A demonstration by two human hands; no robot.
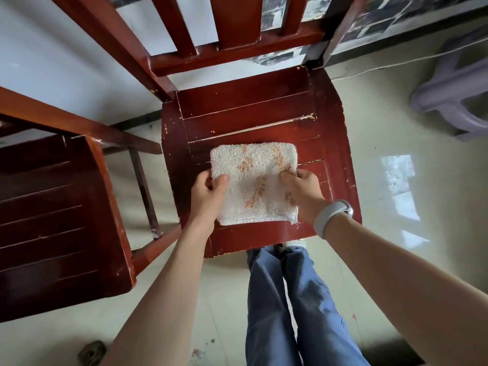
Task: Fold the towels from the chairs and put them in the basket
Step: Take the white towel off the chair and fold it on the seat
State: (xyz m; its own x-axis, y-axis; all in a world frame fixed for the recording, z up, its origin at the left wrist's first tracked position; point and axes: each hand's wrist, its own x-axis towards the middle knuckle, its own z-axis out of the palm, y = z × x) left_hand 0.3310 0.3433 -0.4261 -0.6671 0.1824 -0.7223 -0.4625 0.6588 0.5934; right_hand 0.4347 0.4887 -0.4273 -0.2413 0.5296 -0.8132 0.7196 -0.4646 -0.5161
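White terry towel (254, 184) with orange flecks is sitting folded on the red-brown wooden chair (332, 133) seat. You're pinching its left edge with your left hand (208, 194), and your right hand (303, 192), the one with the white wristband (331, 216), is pinching the right edge.

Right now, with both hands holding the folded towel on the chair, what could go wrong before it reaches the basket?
1. The left hand and right hand pinch only the side edges of the towel, so the layers may fall open when lifted.
2. The towel lies near the front edge of the chair seat; a loose grip might let it slip to the floor.
3. No basket is in view, so the carry is uncertain.
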